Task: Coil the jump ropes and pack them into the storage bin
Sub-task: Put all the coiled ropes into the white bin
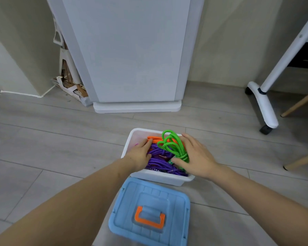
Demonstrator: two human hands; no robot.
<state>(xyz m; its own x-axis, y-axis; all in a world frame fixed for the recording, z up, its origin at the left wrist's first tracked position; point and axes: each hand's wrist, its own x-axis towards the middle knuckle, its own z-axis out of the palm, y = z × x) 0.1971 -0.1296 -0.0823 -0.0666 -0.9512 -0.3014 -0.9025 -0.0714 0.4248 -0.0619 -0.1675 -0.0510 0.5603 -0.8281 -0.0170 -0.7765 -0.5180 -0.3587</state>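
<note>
On the floor, both hands (140, 153) (196, 155) press ropes (171, 144) into the bin (160, 178).

I see the white storage bin (150, 179) open on the floor, holding 3 coiled ropes: orange rope (154, 139) at the far side, purple rope (157, 161) across the middle, green rope (172, 144) looped on top.

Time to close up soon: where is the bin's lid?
In the head view the blue lid lies flat on the floor, bottom centre, just in front of the white bin, between the person's forearms.
</note>
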